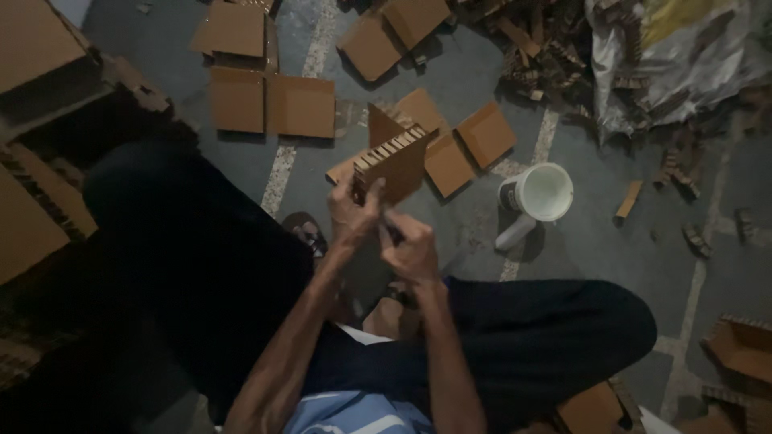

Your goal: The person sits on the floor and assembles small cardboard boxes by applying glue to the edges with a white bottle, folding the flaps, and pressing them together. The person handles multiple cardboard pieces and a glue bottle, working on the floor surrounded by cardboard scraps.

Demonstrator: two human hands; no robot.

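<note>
Your left hand point(354, 210) grips the corrugated cardboard piece point(394, 165) upright at center frame so its fluted edge faces you, while your right hand point(410, 245) pinches closed just beneath it, the white bucket point(540, 193) at three o'clock.

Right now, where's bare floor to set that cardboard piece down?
Bare floor right of the white bucket, up to the scattered scraps. A smaller patch lies between the flat cardboard squares and the left hand. Crowded: top right by the scrap pile.
</note>
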